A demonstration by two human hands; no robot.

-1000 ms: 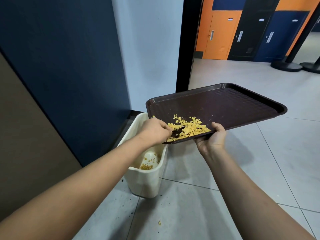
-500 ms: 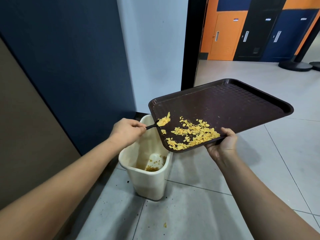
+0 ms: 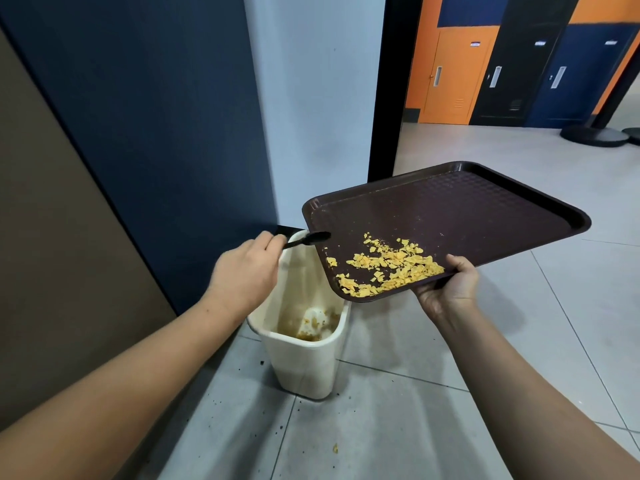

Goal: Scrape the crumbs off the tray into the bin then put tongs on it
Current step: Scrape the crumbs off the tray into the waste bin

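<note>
Head view, left hand point(image 3: 242, 277) gripping tongs point(image 3: 304, 240), right hand point(image 3: 450, 289) clamping crumbed tray point(image 3: 485, 216) over bin point(image 3: 304, 368), wall beside.

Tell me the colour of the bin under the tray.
Cream-white bin, stained brown inside; head view.

Even, bright indoor light falls from above, casting soft shadows on the floor tiles point(image 3: 398, 410) beneath the forearms. The dark wall panel point(image 3: 156, 116) shows slight motion blur. Wide-angle distortion bends lines near the edges.

Crumbs point(image 3: 391, 268) on tilted tray point(image 3: 485, 216) (over bin point(image 3: 304, 368))
</note>
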